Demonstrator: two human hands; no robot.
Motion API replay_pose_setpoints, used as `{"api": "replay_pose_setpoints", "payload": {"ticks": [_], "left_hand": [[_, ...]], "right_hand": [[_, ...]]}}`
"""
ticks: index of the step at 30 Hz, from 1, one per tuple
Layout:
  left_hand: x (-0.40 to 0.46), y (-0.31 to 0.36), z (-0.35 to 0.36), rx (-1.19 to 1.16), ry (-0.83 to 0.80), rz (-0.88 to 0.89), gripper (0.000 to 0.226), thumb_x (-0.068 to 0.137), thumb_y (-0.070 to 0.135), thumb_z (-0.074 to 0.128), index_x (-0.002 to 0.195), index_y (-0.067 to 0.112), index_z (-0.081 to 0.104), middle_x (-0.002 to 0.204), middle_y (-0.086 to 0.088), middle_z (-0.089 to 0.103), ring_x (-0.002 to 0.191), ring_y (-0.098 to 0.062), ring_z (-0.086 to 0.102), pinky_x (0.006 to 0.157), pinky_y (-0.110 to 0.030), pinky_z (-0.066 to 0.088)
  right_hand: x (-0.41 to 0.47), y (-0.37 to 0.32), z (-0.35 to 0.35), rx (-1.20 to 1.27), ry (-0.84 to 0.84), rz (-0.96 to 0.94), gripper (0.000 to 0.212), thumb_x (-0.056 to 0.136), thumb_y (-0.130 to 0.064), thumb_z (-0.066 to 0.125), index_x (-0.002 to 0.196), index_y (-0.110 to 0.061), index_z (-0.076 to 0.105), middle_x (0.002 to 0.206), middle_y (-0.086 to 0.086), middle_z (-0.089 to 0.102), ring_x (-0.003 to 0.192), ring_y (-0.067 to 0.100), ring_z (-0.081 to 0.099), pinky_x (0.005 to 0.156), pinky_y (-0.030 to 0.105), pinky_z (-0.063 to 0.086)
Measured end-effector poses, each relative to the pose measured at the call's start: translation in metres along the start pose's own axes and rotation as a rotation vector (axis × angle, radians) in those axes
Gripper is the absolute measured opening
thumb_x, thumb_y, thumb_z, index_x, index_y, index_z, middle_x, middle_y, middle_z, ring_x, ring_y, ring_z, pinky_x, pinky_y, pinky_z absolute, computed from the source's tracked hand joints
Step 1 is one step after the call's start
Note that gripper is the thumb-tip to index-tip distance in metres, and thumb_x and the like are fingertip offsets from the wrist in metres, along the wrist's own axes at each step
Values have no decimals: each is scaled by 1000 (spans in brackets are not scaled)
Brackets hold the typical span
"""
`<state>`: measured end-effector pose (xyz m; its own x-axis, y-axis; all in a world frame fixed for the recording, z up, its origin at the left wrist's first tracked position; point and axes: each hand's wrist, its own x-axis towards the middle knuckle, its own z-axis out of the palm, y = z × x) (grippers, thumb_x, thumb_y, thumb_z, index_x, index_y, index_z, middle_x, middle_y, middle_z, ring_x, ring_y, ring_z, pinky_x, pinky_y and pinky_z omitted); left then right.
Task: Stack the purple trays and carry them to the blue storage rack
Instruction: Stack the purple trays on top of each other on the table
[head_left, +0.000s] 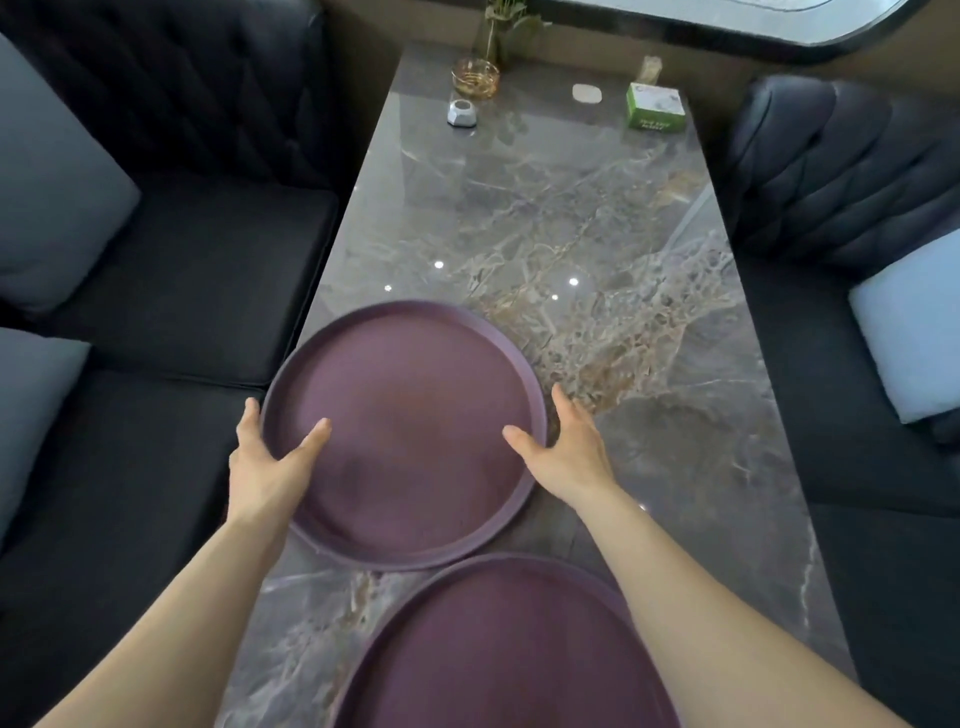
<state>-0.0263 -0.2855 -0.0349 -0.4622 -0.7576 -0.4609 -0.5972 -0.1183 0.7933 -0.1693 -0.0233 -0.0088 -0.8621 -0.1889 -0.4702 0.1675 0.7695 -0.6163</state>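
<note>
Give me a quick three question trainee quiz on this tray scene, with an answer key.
1. How many purple trays are on the marble table?
2. True or false: the trays are already stacked.
3. Which sits at the table's far right: A) green box, B) red mug, C) blue bowl?

Key:
1. Two: the far tray and the near tray.
2. False; they lie apart, with the left hand and right hand gripping the far tray's rim.
3. A, the green box.

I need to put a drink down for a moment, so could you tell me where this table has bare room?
The widest bare stretch of the marble table lies between the far purple tray and the green box. The near end is crowded by both trays, the near purple tray and both hands.
</note>
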Motion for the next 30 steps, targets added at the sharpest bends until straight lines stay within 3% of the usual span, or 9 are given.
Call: {"api": "replay_pose_setpoints", "payload": {"ticks": [3,6,12,17,20,24,27,30], "left_hand": [[8,-3,5,-29,-11,-28,110,63,61,76,152,49,13,163,2,27,147,-25,32,117,-50,32],[8,-5,9,-28,-27,-33,107,59,58,79,147,56,18,160,-1,27,144,-29,33,114,-55,35],[2,1,1,-149,-48,53,96,55,52,81,140,56,35,154,3,36,136,-24,45,110,-48,42],[-17,13,-4,-241,-50,107,92,55,52,83,136,58,38,156,2,33,140,-25,43,111,-49,41],[-36,7,-11,-280,-37,100,88,55,52,84,131,60,41,152,0,39,133,-24,51,108,-47,45],[-66,-13,-19,-304,-90,93,95,61,44,85,145,43,40,153,0,44,134,-21,53,108,-46,45],[-96,-30,-22,-250,-131,91,84,78,28,81,151,21,40,153,-4,46,135,-21,51,112,-44,42],[-125,-51,-27,-193,-170,48,73,81,24,79,147,18,47,146,-7,54,128,-25,58,109,-46,46]], "right_hand": [[12,-6,5,149,-88,28,103,77,-59,69,156,-35,7,166,-5,8,153,19,10,121,47,20],[18,-13,12,275,-74,27,99,77,-58,71,156,-33,15,164,-5,17,150,19,19,120,46,25],[11,-19,2,368,1,15,88,80,-56,69,153,-29,27,161,-4,27,148,19,26,117,43,30],[-17,-16,-14,382,127,-10,83,82,-50,69,152,-30,29,158,-2,30,145,20,31,116,45,32],[-45,-1,-18,353,233,13,78,82,-52,68,149,-28,36,151,0,39,140,21,40,114,46,35],[-94,29,-21,297,310,96,72,86,-47,66,148,-22,41,146,4,41,135,23,45,112,44,38],[-140,58,-19,214,371,171,66,87,-42,67,144,-17,46,142,8,46,132,27,49,111,44,39],[-187,86,-12,111,413,246,59,88,-37,67,140,-13,52,136,13,52,126,31,52,108,41,39]]}}
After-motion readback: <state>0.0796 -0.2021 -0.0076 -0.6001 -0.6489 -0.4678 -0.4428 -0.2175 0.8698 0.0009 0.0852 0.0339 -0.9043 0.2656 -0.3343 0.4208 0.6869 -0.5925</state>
